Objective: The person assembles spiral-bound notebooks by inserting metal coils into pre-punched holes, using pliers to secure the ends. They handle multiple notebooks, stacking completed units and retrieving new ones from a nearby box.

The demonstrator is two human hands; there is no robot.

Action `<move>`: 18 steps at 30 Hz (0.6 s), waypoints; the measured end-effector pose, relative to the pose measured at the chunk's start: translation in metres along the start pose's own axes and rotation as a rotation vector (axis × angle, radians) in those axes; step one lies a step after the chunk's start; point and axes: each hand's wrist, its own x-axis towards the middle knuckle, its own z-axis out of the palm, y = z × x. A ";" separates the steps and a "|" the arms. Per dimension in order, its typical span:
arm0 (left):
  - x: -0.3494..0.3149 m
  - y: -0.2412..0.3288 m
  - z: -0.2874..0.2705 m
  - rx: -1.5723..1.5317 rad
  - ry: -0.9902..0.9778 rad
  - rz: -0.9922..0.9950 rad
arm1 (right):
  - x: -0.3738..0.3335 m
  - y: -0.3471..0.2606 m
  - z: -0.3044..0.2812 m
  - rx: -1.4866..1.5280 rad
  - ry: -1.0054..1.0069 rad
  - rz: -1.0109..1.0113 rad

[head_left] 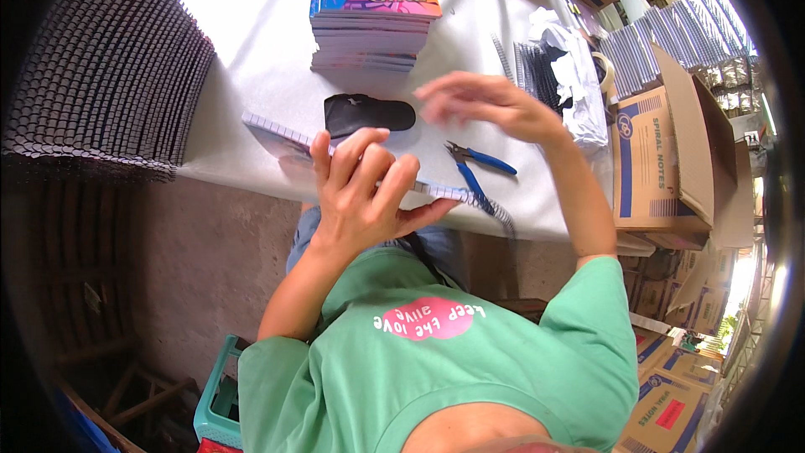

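Landmark: one pair of blue-handled cutters (464, 157), lying on the table (268, 25), handles parted.

Item, notebook (277, 132): one, thin, seen nearly edge-on, tilted; to the left of the cutters, over the near edge of the table. Evenly spaced marks run along its edge.

Item, wire coil (503, 216): one, loose tail past the notebook's right end, curving down just on the near side of the cutters.

Left hand (360, 193): left of the cutters and nearer the wearer. Grip closed on the notebook, thumb along the lower side, fingers bent over it.

Right hand (495, 109): raised just beyond the cutters, blurred. Grip loose, fingers extended; nothing can be made out in it.

Surroundings: black pouch (369, 115), left of the cutters and slightly beyond; stack of books (376, 0) with a bright cover, farther beyond; tall pile of dark spiral-ringed pieces (101, 67), far left; white plastic wrapping (579, 75) and open cardboard box (650, 159), right.

Step, as judged: fitting the coil along the notebook's edge, apparently near completion, given the surplus tail.

Next move, as judged: calls for a steady left grip and the right hand brought to the tail, to seat it or trim it with the cutters.
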 end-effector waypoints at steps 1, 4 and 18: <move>-0.003 -0.004 0.000 -0.002 0.014 0.027 | 0.018 0.016 0.011 -0.239 0.057 -0.191; -0.002 -0.008 -0.009 0.109 0.026 -0.026 | 0.049 0.045 0.056 -0.973 0.203 -0.387; 0.008 -0.009 -0.008 0.038 0.066 -0.122 | -0.013 0.047 0.038 0.324 0.139 -0.664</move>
